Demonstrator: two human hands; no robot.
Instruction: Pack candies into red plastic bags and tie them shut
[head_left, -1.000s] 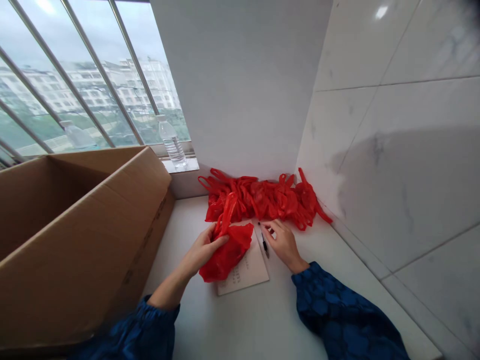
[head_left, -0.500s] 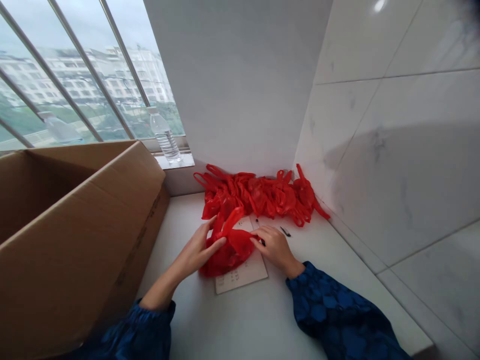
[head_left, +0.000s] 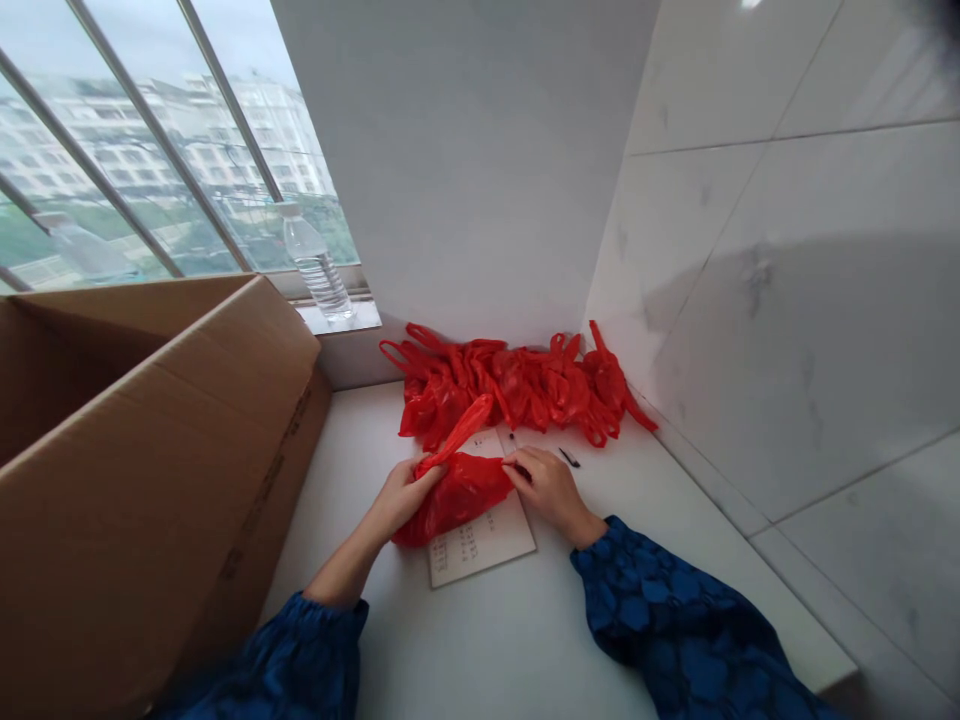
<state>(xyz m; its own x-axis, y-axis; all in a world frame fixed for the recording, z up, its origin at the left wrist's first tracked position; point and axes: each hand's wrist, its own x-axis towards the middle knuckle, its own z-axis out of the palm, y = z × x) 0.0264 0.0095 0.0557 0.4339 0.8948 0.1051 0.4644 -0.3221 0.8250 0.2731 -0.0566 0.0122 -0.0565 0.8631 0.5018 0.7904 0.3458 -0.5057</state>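
A red plastic bag (head_left: 465,492) is stretched between my two hands, above a notebook with writing on its page (head_left: 491,545). My left hand (head_left: 401,495) grips the bag's gathered upper left part, thumb on top, and a handle loop sticks up to the right from there. On the other side, my right hand (head_left: 546,485) pinches the bag's right edge between thumb and fingers. The bag covers the notebook's upper left area. What the bag holds, if anything, is hidden.
Behind the notebook, a row of crumpled red plastic bags (head_left: 517,385) lies along the wall. A black pen cap or similar small piece (head_left: 569,457) is to the right. At left stands a large open cardboard box (head_left: 172,480); a water bottle (head_left: 319,265) is on the windowsill.
My left hand has closed on the bag's gathered upper part, and the loop now leans right. The bag is pulled tauter and flatter toward my right hand, which keeps its pinch.
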